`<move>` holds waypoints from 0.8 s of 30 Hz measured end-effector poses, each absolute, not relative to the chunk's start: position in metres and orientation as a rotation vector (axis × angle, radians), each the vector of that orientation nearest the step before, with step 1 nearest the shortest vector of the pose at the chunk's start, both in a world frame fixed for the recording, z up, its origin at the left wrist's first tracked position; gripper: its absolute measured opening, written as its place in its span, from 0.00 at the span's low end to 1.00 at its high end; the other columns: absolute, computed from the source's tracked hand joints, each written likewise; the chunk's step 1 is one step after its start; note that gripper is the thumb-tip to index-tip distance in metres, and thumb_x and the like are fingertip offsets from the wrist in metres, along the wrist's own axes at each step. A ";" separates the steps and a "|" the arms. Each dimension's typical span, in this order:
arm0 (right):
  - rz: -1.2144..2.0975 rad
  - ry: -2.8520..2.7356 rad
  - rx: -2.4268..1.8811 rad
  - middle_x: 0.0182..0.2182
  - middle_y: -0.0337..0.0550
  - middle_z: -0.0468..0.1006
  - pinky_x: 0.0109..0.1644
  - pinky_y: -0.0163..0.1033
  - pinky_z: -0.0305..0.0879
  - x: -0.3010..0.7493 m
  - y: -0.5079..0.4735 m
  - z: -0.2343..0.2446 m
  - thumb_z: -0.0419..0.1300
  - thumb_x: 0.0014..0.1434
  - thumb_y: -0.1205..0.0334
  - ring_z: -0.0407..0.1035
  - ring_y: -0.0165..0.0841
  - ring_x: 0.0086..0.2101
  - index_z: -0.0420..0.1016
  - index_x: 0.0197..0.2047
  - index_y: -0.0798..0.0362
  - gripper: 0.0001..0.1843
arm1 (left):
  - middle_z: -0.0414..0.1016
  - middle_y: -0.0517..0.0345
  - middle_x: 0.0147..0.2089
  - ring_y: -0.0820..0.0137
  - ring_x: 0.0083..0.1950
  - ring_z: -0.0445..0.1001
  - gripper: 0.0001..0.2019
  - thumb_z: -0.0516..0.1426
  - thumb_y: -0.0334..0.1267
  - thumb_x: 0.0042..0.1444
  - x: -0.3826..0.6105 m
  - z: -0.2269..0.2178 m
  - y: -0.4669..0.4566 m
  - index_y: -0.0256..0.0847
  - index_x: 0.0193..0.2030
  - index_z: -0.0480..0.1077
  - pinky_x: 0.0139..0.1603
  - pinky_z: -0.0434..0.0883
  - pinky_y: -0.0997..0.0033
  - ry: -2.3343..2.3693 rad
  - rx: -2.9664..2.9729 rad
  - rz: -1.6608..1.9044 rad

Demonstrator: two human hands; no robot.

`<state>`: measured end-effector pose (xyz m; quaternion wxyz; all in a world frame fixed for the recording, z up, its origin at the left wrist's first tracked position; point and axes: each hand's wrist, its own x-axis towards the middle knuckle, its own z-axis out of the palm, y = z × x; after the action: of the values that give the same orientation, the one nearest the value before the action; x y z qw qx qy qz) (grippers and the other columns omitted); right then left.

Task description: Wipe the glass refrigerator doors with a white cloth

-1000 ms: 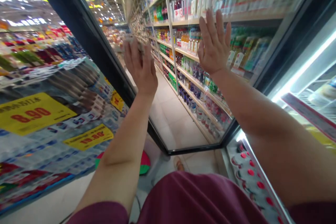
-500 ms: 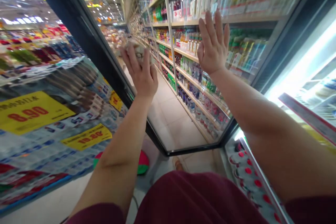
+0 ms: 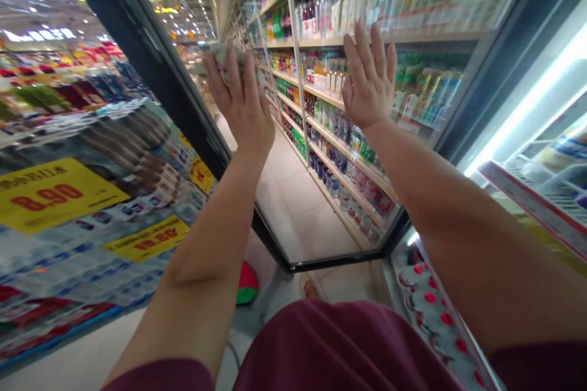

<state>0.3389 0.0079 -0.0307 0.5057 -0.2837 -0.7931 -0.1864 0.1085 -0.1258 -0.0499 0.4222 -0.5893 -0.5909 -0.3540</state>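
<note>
A glass door with a dark frame (image 3: 337, 261) stands open in front of me. On the left part of its pane, my left hand (image 3: 243, 104) presses a crumpled pale cloth (image 3: 221, 55), which the fingers partly cover. My right hand (image 3: 370, 82) lies flat against the glass farther right, fingers pointing up and slightly apart, holding nothing. Shelves of bottled drinks (image 3: 330, 73) show through the pane behind both hands.
At the right is a lit fridge with red-capped bottles (image 3: 430, 297) low down and a shelf edge (image 3: 532, 208). Stacked packs of bottles with a yellow price sign (image 3: 55, 192) fill the left. A red and green round object (image 3: 247, 284) is near the floor.
My left hand has slid up the glass with the cloth, its fingers now straighter. My right hand has stayed nearly in place, shifting a little left.
</note>
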 end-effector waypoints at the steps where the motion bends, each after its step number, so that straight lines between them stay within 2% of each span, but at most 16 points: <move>1: -0.433 -1.914 -0.676 0.75 0.28 0.46 0.79 0.59 0.33 0.339 0.008 -0.030 0.38 0.70 0.56 0.32 0.36 0.75 0.48 0.77 0.42 0.34 | 0.40 0.52 0.80 0.65 0.76 0.10 0.27 0.42 0.35 0.75 0.114 -0.059 -0.125 0.34 0.78 0.47 0.79 0.30 0.40 -1.453 -1.418 -0.914; 3: -0.410 -1.917 -0.655 0.75 0.30 0.47 0.78 0.61 0.33 0.339 0.008 -0.030 0.38 0.70 0.56 0.32 0.37 0.75 0.49 0.77 0.42 0.34 | 0.51 0.53 0.78 0.64 0.79 0.17 0.25 0.46 0.34 0.72 0.127 -0.088 -0.123 0.37 0.75 0.57 0.80 0.36 0.43 -1.382 -1.496 -0.875; 6: -0.402 -1.915 -0.633 0.75 0.34 0.49 0.77 0.65 0.34 0.338 0.010 -0.030 0.39 0.70 0.56 0.33 0.39 0.75 0.49 0.77 0.44 0.34 | 0.61 0.59 0.74 0.66 0.80 0.27 0.24 0.45 0.32 0.72 0.134 -0.117 -0.119 0.46 0.72 0.63 0.80 0.39 0.48 -1.331 -1.664 -0.772; 8: -0.413 -1.911 -0.622 0.75 0.36 0.50 0.77 0.66 0.35 0.337 0.012 -0.031 0.40 0.70 0.57 0.34 0.40 0.75 0.50 0.77 0.45 0.34 | 0.60 0.60 0.74 0.67 0.80 0.29 0.24 0.44 0.33 0.72 0.128 -0.110 -0.117 0.47 0.73 0.62 0.81 0.41 0.51 -1.304 -1.653 -0.731; 12: -0.408 -1.900 -0.620 0.74 0.38 0.51 0.77 0.66 0.35 0.335 0.015 -0.031 0.41 0.69 0.59 0.36 0.40 0.75 0.52 0.77 0.45 0.33 | 0.48 0.53 0.79 0.66 0.80 0.27 0.26 0.44 0.38 0.74 0.112 -0.063 -0.115 0.38 0.76 0.51 0.80 0.40 0.48 -1.317 -1.473 -0.843; 15: -0.388 -1.900 -0.613 0.74 0.40 0.53 0.76 0.66 0.36 0.334 0.015 -0.031 0.41 0.69 0.59 0.37 0.41 0.75 0.54 0.76 0.45 0.33 | 0.42 0.51 0.80 0.65 0.80 0.25 0.26 0.44 0.38 0.75 0.119 -0.065 -0.113 0.34 0.76 0.49 0.80 0.38 0.47 -1.361 -1.391 -0.926; 17: -0.394 -1.896 -0.607 0.74 0.40 0.54 0.77 0.66 0.35 0.334 0.016 -0.031 0.41 0.69 0.59 0.38 0.40 0.75 0.54 0.76 0.46 0.33 | 0.45 0.50 0.79 0.64 0.80 0.24 0.25 0.44 0.37 0.74 0.131 -0.094 -0.113 0.34 0.75 0.53 0.80 0.38 0.47 -1.366 -1.489 -0.875; 20: -0.407 -1.889 -0.607 0.74 0.40 0.54 0.77 0.65 0.35 0.334 0.015 -0.031 0.41 0.69 0.59 0.39 0.40 0.74 0.55 0.76 0.46 0.33 | 0.61 0.56 0.74 0.66 0.80 0.30 0.22 0.46 0.33 0.74 0.145 -0.140 -0.116 0.41 0.72 0.62 0.80 0.43 0.54 -1.300 -1.738 -0.639; 22: -0.405 -1.885 -0.610 0.74 0.40 0.54 0.77 0.65 0.36 0.334 0.014 -0.031 0.41 0.69 0.58 0.41 0.40 0.74 0.56 0.75 0.45 0.33 | 0.64 0.59 0.72 0.67 0.79 0.37 0.23 0.47 0.31 0.73 0.143 -0.146 -0.119 0.45 0.72 0.63 0.80 0.46 0.57 -1.268 -1.785 -0.584; 24: -0.400 -1.877 -0.609 0.74 0.40 0.55 0.76 0.66 0.37 0.334 0.013 -0.031 0.42 0.69 0.58 0.42 0.40 0.74 0.56 0.75 0.44 0.32 | 0.62 0.58 0.73 0.65 0.80 0.38 0.24 0.48 0.31 0.73 0.135 -0.128 -0.121 0.45 0.73 0.61 0.81 0.47 0.54 -1.276 -1.705 -0.659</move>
<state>0.3336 0.0133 -0.0314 0.5347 -0.2557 -0.7877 -0.1678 0.1350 -0.1211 -0.1281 0.4406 -0.6866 -0.5138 -0.2655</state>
